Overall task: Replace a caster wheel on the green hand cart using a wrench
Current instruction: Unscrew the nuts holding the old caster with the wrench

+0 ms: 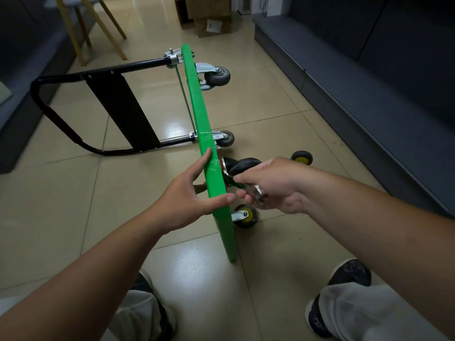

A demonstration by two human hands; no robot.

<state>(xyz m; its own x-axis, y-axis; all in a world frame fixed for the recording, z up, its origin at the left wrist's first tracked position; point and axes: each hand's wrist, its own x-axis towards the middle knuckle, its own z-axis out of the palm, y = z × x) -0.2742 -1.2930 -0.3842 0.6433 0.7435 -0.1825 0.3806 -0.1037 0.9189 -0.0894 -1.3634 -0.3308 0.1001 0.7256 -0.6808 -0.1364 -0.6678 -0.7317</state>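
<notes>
The green hand cart [197, 99] stands on its side edge on the floor, its underside facing right. My left hand [189, 193] rests open against the deck's top edge, fingers straight, thumb behind it. My right hand [268, 185] grips a silver wrench [256, 193] whose green-tinted jaw sits at the mounting of a black caster wheel [242, 166] on the underside. Below it is a black caster with a yellow hub [247, 215]. Two grey casters [219, 76] [227, 139] are fixed farther along the deck.
The cart's black folding handle [73, 107] lies flat on the tiles to the left. A loose black-and-yellow wheel [301, 157] lies on the floor right of the cart. A dark bench [369, 82] runs along the right. Cardboard boxes [209, 18] and wooden stool legs [98, 28] stand at the back.
</notes>
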